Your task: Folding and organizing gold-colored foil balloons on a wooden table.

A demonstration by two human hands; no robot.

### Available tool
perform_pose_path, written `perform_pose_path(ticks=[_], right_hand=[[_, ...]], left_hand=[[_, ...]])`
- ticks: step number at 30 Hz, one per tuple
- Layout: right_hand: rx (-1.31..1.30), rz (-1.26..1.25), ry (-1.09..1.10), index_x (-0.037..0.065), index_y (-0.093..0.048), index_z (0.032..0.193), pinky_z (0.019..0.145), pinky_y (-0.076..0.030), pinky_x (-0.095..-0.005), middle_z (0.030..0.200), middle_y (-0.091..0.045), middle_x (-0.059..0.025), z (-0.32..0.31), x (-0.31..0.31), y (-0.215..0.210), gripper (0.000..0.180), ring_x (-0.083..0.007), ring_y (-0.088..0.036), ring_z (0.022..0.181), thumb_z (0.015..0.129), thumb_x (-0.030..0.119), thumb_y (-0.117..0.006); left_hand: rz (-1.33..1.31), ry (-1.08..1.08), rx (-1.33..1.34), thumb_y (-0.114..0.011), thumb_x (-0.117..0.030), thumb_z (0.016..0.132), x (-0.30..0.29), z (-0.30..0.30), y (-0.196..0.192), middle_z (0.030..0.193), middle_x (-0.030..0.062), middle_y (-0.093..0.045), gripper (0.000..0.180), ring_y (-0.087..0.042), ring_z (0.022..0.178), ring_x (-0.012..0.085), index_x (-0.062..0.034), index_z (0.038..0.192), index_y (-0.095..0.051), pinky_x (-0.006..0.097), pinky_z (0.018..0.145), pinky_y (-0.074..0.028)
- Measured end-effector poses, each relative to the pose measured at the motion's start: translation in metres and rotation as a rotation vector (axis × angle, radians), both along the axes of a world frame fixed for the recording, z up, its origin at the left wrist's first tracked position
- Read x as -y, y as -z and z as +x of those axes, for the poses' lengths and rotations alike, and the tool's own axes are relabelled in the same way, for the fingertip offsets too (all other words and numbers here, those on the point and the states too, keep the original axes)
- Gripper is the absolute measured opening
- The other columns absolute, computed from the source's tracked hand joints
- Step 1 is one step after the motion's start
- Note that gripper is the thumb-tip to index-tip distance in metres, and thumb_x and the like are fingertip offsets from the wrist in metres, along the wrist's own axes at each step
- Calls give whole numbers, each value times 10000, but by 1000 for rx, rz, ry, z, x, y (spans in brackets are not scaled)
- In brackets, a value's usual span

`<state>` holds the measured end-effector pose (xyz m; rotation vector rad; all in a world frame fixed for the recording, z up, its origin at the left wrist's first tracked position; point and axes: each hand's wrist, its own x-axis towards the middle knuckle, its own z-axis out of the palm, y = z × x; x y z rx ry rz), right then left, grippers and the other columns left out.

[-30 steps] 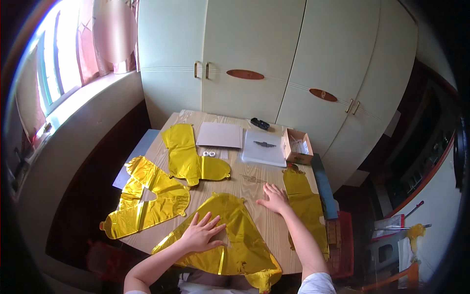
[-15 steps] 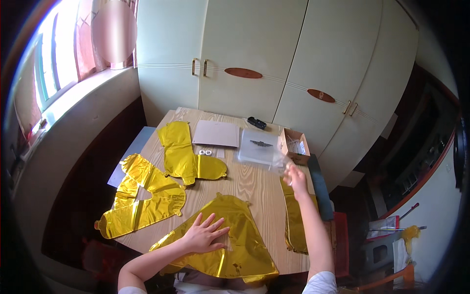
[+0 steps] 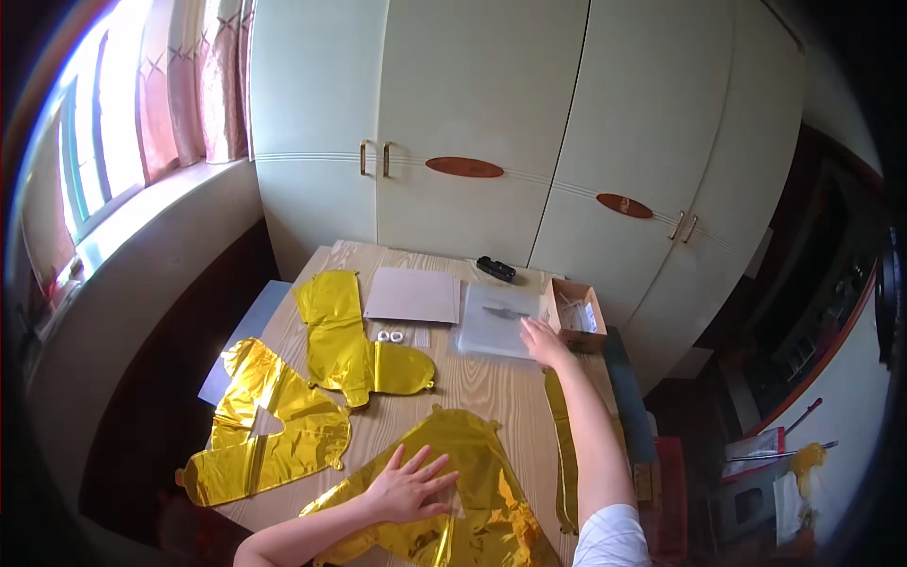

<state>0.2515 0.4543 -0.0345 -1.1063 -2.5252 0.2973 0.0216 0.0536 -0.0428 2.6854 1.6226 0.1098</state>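
Note:
My left hand (image 3: 413, 487) lies flat with fingers spread on a gold foil balloon (image 3: 501, 472), uninflated, at the near edge of the table. My right hand (image 3: 546, 342) reaches to the far right, its fingers stretched out over the right edge of a stack of clear plastic bags (image 3: 487, 333). A dark winged emblem (image 3: 505, 312) shows faintly through the plastic. Two more flat gold foil balloons lie to the left, an angular one (image 3: 335, 345) and one with a gap in its middle (image 3: 312, 425). Another folded gold foil piece (image 3: 559, 416) is partly hidden by my right forearm.
Pale card sheets (image 3: 413, 295) lie at the back, with two small white rings (image 3: 389, 336) below them. A black object (image 3: 496, 268) sits at the far edge. An open box (image 3: 578, 317) holds small items at the back right. Cabinets (image 3: 472, 94) stand behind the table.
My right hand has moved slightly left, and the clear plastic it held raised now lies over the stack, blurring the emblem. My left hand stays on the balloon. The view has tilted up.

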Motion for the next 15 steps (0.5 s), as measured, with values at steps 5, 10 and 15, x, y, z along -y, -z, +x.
perform_pose_path(ticks=[5,10,15], right_hand=[[328,42,111,65,-464,1341,1149,-214,-430,1454,-377,-155,15,-34,38,442,-395,-284,1365,938,245,-424],[436,51,282,26,-441,1342,1162,-151,-457,1482,-342,-129,-26,2,9,487,-285,-273,1395,881,182,-457],[463,-100,139,137,-386,1416,1160,-129,-483,1531,-267,-80,-40,41,-19,531,-277,-205,1424,887,187,-398]], left_hand=[[4,32,13,-343,-638,906,-7,3,-6,1509,80,-311,658,-258,1392,370,-301,1468,-291,633,1083,-171],[-59,-3,-6,-343,-631,908,-3,-1,-9,1520,72,-291,662,-235,1403,366,-290,1472,-286,645,1087,-154],[-12,8,9,-356,-646,897,-7,0,-3,1508,78,-316,662,-261,1389,377,-307,1464,-306,643,1078,-149]])
